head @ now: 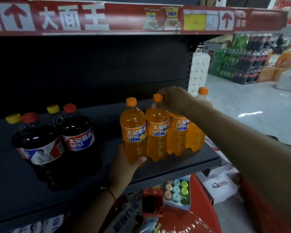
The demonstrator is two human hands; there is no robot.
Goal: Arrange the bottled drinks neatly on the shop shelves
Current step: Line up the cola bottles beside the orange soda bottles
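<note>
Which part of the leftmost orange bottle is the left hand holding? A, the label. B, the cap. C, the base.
C: the left hand cups the base of the leftmost orange bottle, its thumb across the bottom edge, cap and label uncovered.

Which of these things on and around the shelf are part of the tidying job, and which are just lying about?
Part of the job:
- orange drink bottles, four in a row
- dark cola bottles
- shelf
- left hand at the base of the leftmost orange bottle
- right hand on a bottle top

Just lying about:
- stacked drink packs across the aisle
- coloured items in a box below
</note>
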